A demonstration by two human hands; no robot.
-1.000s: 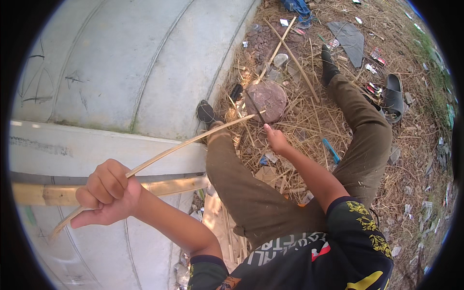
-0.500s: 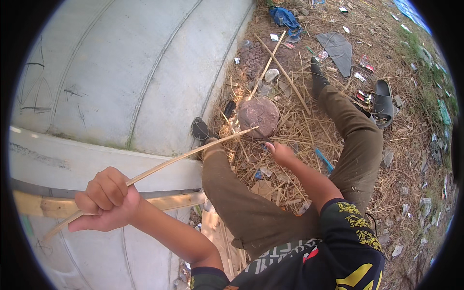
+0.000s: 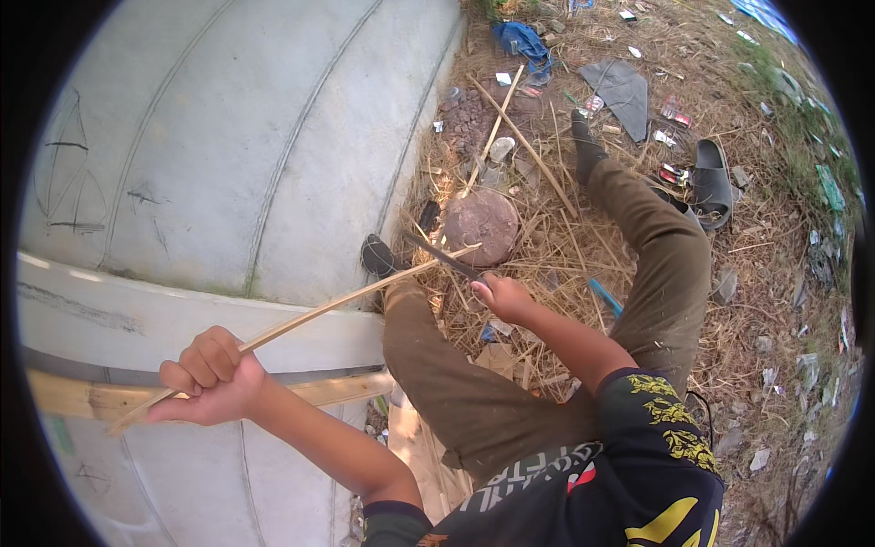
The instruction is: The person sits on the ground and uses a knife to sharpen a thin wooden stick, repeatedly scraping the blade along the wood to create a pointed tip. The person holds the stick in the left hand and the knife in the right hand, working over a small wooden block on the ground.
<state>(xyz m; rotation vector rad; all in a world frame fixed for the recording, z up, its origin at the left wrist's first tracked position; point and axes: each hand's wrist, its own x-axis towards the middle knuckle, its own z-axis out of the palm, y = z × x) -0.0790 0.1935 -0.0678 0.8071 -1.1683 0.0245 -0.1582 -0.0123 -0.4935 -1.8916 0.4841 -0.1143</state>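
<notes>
My left hand (image 3: 217, 376) is closed in a fist round a long pale strip of split bamboo (image 3: 346, 301). The strip slants up to the right, its far tip beside a round reddish-brown block (image 3: 483, 228). My right hand (image 3: 503, 299) grips a knife (image 3: 448, 260) with a dark blade. The blade points up and left and crosses the strip close to its far tip; whether it cuts into it I cannot tell. Most of the knife's handle is hidden in my fingers.
A grey wall (image 3: 200, 146) rises on the left, with a bamboo pole (image 3: 337, 389) low beside it. Two crossed sticks (image 3: 538, 159) lie beyond the block on straw and shavings. Grey sandals (image 3: 711, 187), a blue plastic piece (image 3: 604, 296) and scattered litter are to the right.
The knife has swung up and left from the strip's tip, and its blade now lies across the strip. My right hand has shifted left; my left hand still holds the strip, slightly higher in view.
</notes>
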